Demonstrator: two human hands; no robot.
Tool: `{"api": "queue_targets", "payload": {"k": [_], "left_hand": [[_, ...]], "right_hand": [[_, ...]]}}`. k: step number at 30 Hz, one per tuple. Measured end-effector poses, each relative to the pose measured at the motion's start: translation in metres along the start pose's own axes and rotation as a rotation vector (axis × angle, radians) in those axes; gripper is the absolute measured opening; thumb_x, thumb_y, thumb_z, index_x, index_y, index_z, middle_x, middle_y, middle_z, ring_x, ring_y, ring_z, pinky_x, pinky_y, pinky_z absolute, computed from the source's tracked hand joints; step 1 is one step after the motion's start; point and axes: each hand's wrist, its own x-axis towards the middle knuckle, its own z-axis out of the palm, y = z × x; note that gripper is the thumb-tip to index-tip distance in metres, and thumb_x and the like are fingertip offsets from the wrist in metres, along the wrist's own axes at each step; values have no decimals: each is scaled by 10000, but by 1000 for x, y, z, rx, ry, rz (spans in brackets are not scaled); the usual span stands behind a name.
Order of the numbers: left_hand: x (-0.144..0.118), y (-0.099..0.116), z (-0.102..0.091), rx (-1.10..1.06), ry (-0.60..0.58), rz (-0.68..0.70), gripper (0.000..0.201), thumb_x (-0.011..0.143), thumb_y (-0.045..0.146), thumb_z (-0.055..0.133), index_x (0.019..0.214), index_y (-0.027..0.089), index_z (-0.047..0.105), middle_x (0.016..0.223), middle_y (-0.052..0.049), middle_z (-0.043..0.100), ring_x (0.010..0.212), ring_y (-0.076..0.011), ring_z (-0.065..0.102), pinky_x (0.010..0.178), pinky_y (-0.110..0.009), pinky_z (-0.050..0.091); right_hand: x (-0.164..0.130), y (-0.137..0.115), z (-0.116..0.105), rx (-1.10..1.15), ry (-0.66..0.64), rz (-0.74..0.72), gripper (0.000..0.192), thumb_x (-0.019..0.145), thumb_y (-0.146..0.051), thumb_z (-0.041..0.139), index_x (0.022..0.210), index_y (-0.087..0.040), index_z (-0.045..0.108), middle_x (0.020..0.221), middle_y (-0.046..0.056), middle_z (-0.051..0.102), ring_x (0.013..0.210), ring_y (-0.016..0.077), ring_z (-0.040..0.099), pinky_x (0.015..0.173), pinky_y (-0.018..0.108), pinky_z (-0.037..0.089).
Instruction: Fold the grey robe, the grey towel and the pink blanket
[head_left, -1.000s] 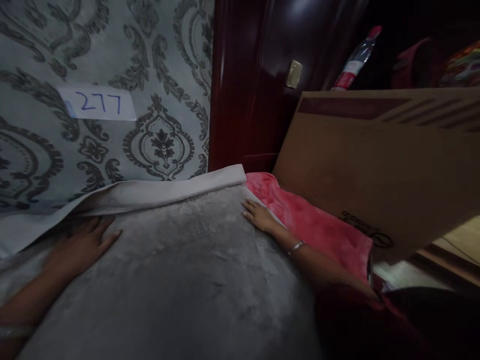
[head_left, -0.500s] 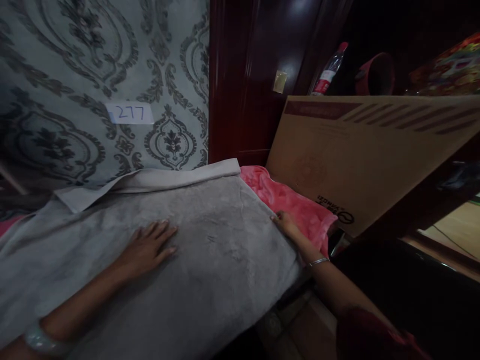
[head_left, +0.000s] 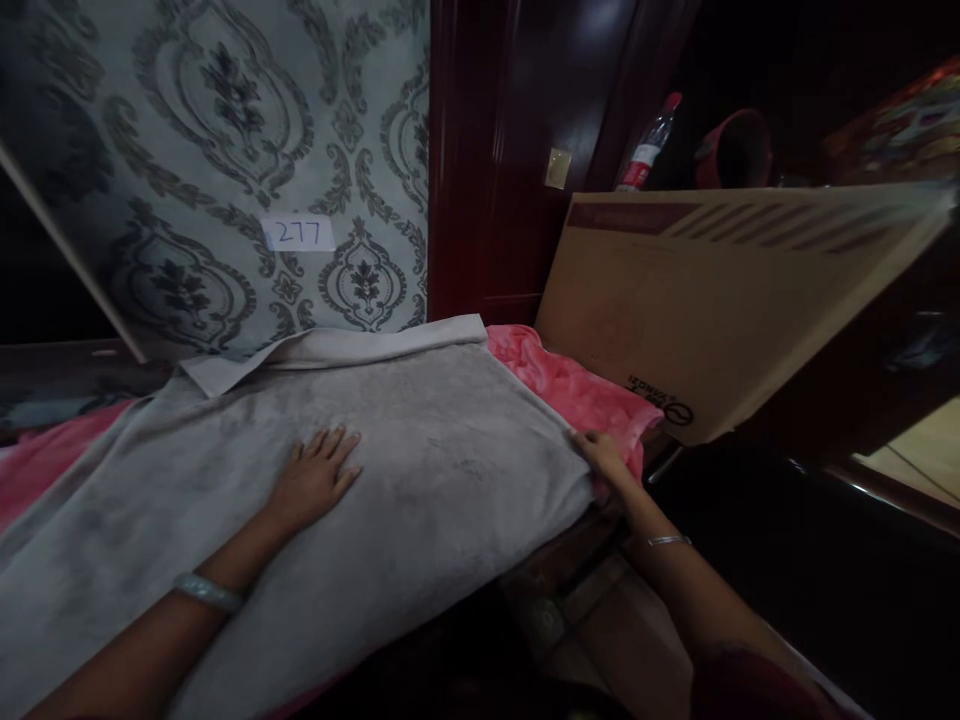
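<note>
A grey plush cloth (head_left: 420, 460) lies spread out before me, its paler strip (head_left: 360, 345) folded along the far edge. My left hand (head_left: 315, 480) rests flat on the middle of it, fingers spread, holding nothing. At the cloth's right edge, my right hand (head_left: 598, 452) is closed with the fingertips pinching the border. Under the grey cloth is a pink plush cloth (head_left: 577, 385), which shows beyond the right edge and again at the far left.
A large cardboard box (head_left: 697, 300) stands at the back right, with a plastic bottle (head_left: 646, 150) and a pink round container (head_left: 739, 150) behind it. Patterned wallpaper bearing a paper label (head_left: 298, 233) and a dark red door (head_left: 502, 150) close off the back. Tiled floor (head_left: 630, 640) shows at the lower right.
My right hand has slid down the cloth's right edge toward me. My left hand stays flat on the cloth, nearly in place. The view has turned slightly left.
</note>
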Motion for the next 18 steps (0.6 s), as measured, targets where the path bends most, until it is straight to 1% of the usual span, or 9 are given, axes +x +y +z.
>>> {"api": "queue_targets", "payload": {"k": [3, 6, 9, 12, 14, 15, 17, 18], "left_hand": [[-8, -6, -5, -19, -109, 11, 665, 942, 455, 379, 1538, 159, 379, 1607, -151, 330, 1497, -345, 263, 1192, -552, 222], [-29, -17, -12, -36, -186, 23, 663, 932, 455, 373, 1533, 176, 393, 1586, -147, 376, 1489, -346, 284, 1192, -568, 209], [-68, -32, -13, -48, -193, -16, 613, 938, 432, 346, 1508, 229, 443, 1584, -108, 392, 1492, -348, 274, 1171, -595, 239], [-117, -54, -5, -75, -124, -120, 584, 951, 420, 295, 1494, 282, 462, 1599, -56, 372, 1494, -344, 271, 1115, -609, 331], [-150, -69, 0, -62, -57, -193, 596, 959, 435, 251, 1507, 297, 439, 1609, -33, 354, 1487, -328, 292, 1115, -598, 340], [-166, -76, 1, -44, -33, -232, 606, 957, 446, 238, 1512, 297, 431, 1605, -32, 361, 1482, -320, 308, 1128, -590, 328], [-194, -85, -2, -5, -25, -324, 624, 941, 472, 252, 1505, 287, 446, 1584, -46, 399, 1472, -318, 330, 1153, -587, 296], [-207, -86, -5, 11, -39, -375, 633, 931, 484, 271, 1497, 273, 462, 1577, -60, 409, 1473, -325, 326, 1159, -592, 287]], "right_hand": [[-14, 9, -8, 128, -3, -45, 399, 734, -607, 555, 659, -215, 563, 593, 9, 546, 599, 183, 531, 555, 276, 403], [-16, 13, -16, 204, 15, -79, 441, 689, -667, 518, 694, -226, 532, 638, 6, 550, 621, 177, 522, 581, 277, 423], [-9, 14, -27, 200, 71, -69, 406, 670, -639, 532, 686, -233, 527, 645, 15, 550, 658, 190, 520, 606, 285, 421], [-6, 17, -37, 149, 102, -19, 352, 643, -583, 604, 610, -241, 525, 615, 32, 551, 700, 217, 536, 629, 299, 421], [-12, 22, -41, 124, 53, 21, 370, 639, -589, 618, 550, -241, 532, 572, 47, 548, 682, 238, 554, 615, 318, 434], [-17, 26, -41, 124, -1, 36, 389, 638, -606, 616, 536, -237, 547, 561, 56, 557, 668, 249, 568, 605, 330, 446], [-31, 38, -41, 138, -140, 47, 430, 622, -645, 610, 550, -221, 597, 577, 76, 604, 659, 278, 609, 595, 357, 482], [-38, 45, -40, 166, -241, 36, 440, 609, -656, 614, 592, -216, 634, 635, 82, 654, 692, 288, 638, 618, 363, 508]]}}
